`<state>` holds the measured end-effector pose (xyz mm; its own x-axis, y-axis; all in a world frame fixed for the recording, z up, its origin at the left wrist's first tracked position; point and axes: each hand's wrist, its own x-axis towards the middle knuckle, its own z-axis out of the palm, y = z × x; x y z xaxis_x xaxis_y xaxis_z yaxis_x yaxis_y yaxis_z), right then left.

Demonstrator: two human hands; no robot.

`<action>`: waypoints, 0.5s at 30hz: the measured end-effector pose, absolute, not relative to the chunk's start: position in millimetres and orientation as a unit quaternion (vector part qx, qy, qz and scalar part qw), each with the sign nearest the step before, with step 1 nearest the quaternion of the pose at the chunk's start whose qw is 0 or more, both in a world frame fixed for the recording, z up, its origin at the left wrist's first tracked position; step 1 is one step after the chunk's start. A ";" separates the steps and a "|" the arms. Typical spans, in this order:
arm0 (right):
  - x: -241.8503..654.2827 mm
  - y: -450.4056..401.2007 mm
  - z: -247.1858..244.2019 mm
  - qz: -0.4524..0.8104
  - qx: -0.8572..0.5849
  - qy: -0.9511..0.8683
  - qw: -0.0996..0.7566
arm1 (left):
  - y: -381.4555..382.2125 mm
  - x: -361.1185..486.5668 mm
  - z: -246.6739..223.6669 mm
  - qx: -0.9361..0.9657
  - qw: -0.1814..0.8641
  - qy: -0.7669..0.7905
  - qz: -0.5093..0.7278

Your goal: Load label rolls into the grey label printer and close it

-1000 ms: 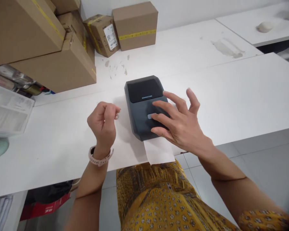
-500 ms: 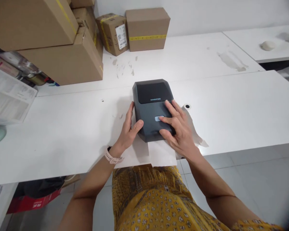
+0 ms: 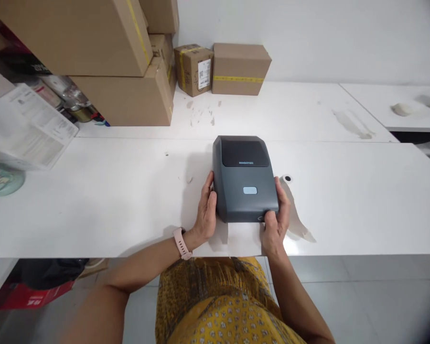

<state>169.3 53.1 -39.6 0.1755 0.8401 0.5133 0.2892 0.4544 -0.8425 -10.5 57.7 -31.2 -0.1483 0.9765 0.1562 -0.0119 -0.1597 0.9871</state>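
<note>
A dark grey label printer (image 3: 249,203) with a black glossy window and a pale blue button stands on the white table (image 3: 111,191). My left hand (image 3: 206,215) lies along its left side, fingers against the casing. At the lower right corner my right hand (image 3: 276,220) grips the printer, thumb at the front edge and fingers along the side. White paper (image 3: 244,239) extends from under the printer's near end to the table edge. A small paper roll (image 3: 288,179) with a loose grey-white strip (image 3: 297,220) lies just right of the printer.
Stacked cardboard boxes (image 3: 122,100) fill the back left, with two smaller boxes, one of them a taped carton (image 3: 240,71), against the wall. A white printed box (image 3: 36,124) and a greenish jar (image 3: 3,179) stand at the left edge.
My right hand has left the top and button and now holds the lower right corner. My left thumb has moved off the top to the left side. The view has shifted.
</note>
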 end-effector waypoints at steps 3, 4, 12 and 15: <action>169.1 54.1 -43.0 0.234 -0.475 -0.596 0.604 | 56.6 -10.9 -33.4 0.488 0.443 0.483 0.577; 169.7 54.6 -44.3 0.230 -0.475 -0.595 0.606 | 56.7 -11.4 -34.0 0.488 0.446 0.484 0.574; 173.1 56.9 -53.6 0.248 -0.479 -0.577 0.614 | 58.2 -15.8 -36.2 0.504 0.447 0.479 0.562; 176.9 57.5 -56.7 0.282 -0.479 -0.548 0.626 | 58.9 -17.7 -34.8 0.513 0.448 0.479 0.554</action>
<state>176.9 57.5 -56.7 0.2409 0.8768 0.4162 0.1722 0.3834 -0.9074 -17.7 58.9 -34.8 -0.0719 0.9876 0.1393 -0.0049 -0.1400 0.9901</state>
